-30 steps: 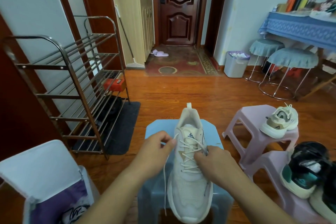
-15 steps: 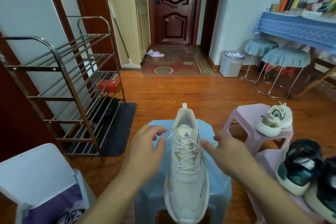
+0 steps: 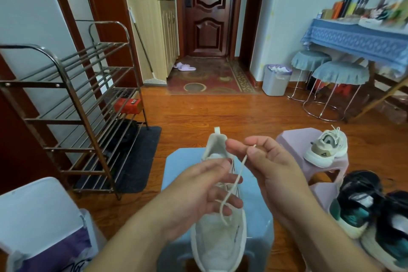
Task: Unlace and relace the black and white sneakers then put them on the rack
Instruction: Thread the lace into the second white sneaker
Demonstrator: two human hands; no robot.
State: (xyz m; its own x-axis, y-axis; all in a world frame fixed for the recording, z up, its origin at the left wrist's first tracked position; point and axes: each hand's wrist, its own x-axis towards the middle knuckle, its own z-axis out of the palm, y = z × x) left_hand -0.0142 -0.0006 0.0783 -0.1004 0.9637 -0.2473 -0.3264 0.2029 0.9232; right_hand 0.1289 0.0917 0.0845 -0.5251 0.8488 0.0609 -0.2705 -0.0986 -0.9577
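Seen at 6 o'clock on blue stool (image 3: 176, 161): white sneaker (image 3: 218, 240). R hand (image 3: 265, 161) pinched limp lace (image 3: 239, 170) near its tip; L hand (image 3: 205, 190) fingers slack beneath. Likely light, floppy; best held by stiff tip.

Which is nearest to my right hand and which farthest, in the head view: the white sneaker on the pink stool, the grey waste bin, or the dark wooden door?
From the right hand:
1. White sneaker, just right, on the pink stool.
2. Grey waste bin, farther back by the wall.
3. Dark wooden door, at the hallway's end.
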